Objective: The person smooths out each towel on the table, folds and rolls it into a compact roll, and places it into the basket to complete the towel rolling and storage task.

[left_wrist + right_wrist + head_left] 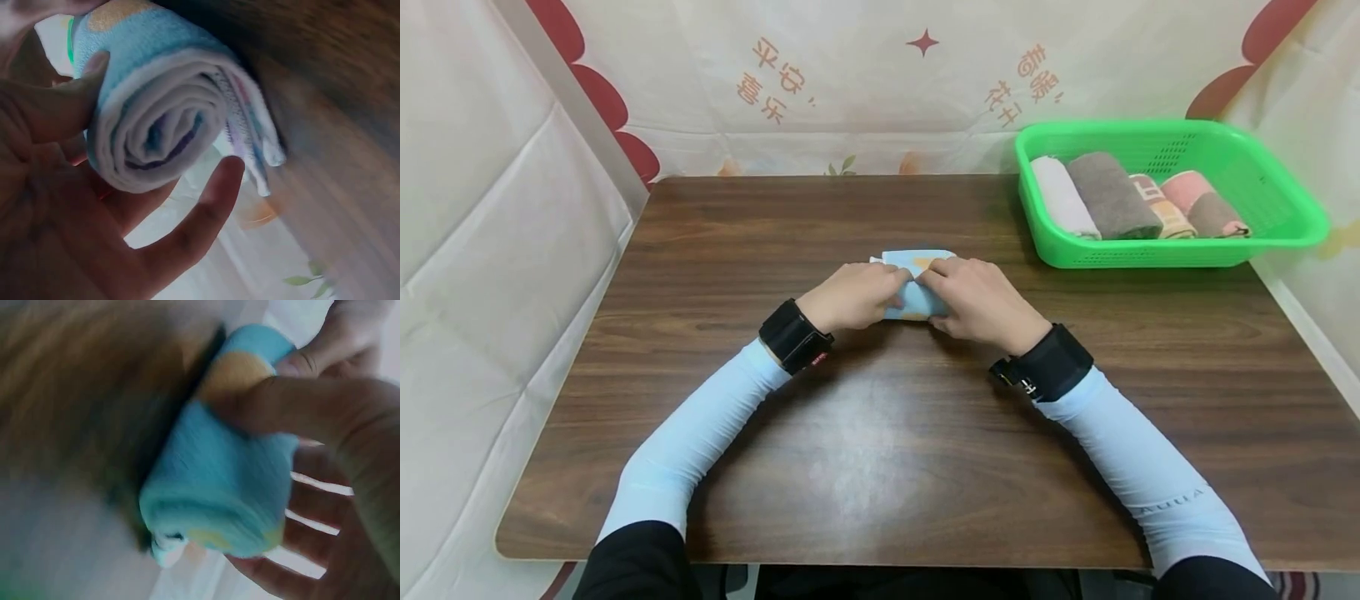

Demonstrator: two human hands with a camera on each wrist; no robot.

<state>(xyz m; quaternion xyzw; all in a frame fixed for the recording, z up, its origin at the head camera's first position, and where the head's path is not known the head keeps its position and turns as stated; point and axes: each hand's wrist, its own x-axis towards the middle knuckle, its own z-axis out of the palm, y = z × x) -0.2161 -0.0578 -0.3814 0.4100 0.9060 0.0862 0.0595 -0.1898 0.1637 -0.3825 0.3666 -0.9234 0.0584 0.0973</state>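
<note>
A light blue towel (917,300) with yellow-orange patches is rolled up on the table, in front of both hands. My left hand (857,293) grips its left end, thumb on the near side and fingers over the far side. In the left wrist view the towel (150,56) shows a spiral of white-edged layers, with a short loose flap at the far side. My right hand (981,302) holds the right end, its thumb pressed on the towel (219,462) in the right wrist view and the fingers behind the roll.
At the back right stands a green plastic basket (1150,254). Several rolled towels lie in it: a white one (1063,198), a grey one (1112,196), and patterned pink and beige ones. A brown wooden table (865,450) lies under the hands, with a printed curtain (865,83) behind it.
</note>
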